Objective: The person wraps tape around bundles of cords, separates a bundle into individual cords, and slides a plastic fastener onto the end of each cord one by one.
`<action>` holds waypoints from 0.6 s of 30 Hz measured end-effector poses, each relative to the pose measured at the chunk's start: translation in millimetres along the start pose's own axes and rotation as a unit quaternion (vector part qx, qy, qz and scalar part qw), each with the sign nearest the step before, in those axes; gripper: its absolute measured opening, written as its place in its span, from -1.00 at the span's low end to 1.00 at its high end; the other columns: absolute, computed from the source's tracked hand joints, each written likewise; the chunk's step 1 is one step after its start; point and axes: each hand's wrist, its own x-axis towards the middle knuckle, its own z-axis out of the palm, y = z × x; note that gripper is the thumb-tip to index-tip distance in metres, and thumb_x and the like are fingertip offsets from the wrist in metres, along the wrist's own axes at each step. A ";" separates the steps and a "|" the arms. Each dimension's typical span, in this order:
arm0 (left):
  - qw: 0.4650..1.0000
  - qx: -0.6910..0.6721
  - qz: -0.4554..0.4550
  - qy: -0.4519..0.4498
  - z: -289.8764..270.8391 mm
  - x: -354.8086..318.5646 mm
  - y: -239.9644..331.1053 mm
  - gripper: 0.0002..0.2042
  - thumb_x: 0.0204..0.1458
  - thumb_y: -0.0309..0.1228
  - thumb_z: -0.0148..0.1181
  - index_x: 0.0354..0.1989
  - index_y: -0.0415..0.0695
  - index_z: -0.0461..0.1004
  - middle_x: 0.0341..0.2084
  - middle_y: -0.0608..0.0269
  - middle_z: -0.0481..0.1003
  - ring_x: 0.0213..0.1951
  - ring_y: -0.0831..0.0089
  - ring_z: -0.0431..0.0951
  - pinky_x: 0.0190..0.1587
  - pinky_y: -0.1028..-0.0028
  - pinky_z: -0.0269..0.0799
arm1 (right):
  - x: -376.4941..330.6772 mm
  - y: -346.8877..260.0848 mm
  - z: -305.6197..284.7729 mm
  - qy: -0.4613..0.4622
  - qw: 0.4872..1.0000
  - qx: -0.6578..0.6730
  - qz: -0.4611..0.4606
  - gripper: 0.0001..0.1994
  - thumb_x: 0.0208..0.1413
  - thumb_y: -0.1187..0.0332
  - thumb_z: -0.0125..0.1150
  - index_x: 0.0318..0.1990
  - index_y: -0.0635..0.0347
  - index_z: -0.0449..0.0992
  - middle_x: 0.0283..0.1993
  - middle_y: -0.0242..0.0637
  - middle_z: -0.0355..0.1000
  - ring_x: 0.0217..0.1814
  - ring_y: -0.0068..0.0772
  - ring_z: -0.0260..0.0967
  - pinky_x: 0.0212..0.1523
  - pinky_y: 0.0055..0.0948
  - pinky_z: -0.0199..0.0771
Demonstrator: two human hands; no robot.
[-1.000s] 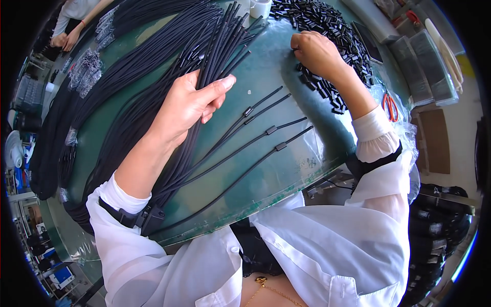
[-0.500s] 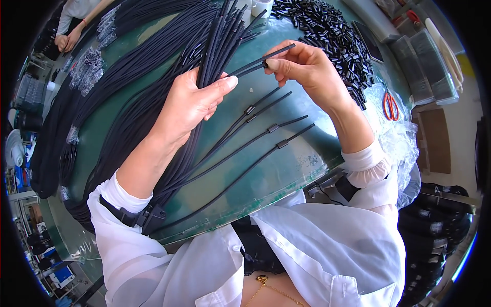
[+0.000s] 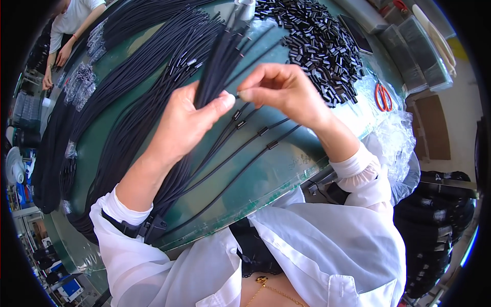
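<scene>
My left hand [image 3: 192,115] is closed round a thick bundle of black cords [image 3: 217,64], whose upper ends fan out past the fingers and are blurred. Close to the left thumb, my right hand [image 3: 291,97] pinches a black cord between thumb and forefinger; only a short dark bit shows there, and the fingers hide the rest. Below the hands, several separate cords lie across the green tabletop, each with a small black sleeve [image 3: 272,145] on it. More long black cords [image 3: 128,92] spread to the left under my left forearm.
A large heap of short black tubes [image 3: 327,56] covers the table's far right. Beside it are red-handled scissors [image 3: 382,97] and crumpled clear plastic [image 3: 394,135]. A white cup-like container [image 3: 245,9] stands at the back. At far left, another person's hand [image 3: 65,53] works near bundled cords.
My right hand has come down and left, from the cord tips to beside my left thumb. The bundle's ends have swung slightly. The other person has moved further into view.
</scene>
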 end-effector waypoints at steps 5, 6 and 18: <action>0.995 -0.072 -0.061 -0.032 4.0 1.2 -1.4 -0.83 0.04 -0.33 0.16 -0.34 -0.16 0.39 -0.71 0.54 0.25 -0.69 0.79 0.19 -0.67 0.72 0.07 | -2.6 -9.9 18.7 0.005 1.000 -0.007 0.014 -0.87 0.12 0.41 0.12 -0.23 0.25 0.38 -0.52 -0.45 0.36 -0.48 -0.70 0.30 -0.41 -0.67 0.33; 0.995 -0.066 -0.061 -0.030 5.2 0.1 2.2 -0.82 0.04 -0.32 0.15 -0.32 -0.16 0.39 -0.71 0.53 0.25 -0.69 0.78 0.19 -0.67 0.71 0.08 | -3.9 -9.6 17.8 0.006 1.000 -0.007 0.015 -0.87 0.12 0.41 0.12 -0.23 0.25 0.38 -0.52 -0.45 0.36 -0.48 -0.70 0.30 -0.41 -0.67 0.33; 0.997 -0.057 -0.026 0.039 -20.3 4.8 -7.7 -0.74 0.07 -0.25 0.12 -0.22 -0.20 0.41 -0.57 0.34 0.41 -0.67 0.70 0.28 -0.63 0.67 0.19 | -23.3 1.8 -53.9 0.005 0.990 -0.081 0.113 -0.86 0.14 0.40 0.01 -0.19 0.21 0.42 -0.55 -0.40 0.35 -0.53 -0.64 0.29 -0.51 -0.63 0.27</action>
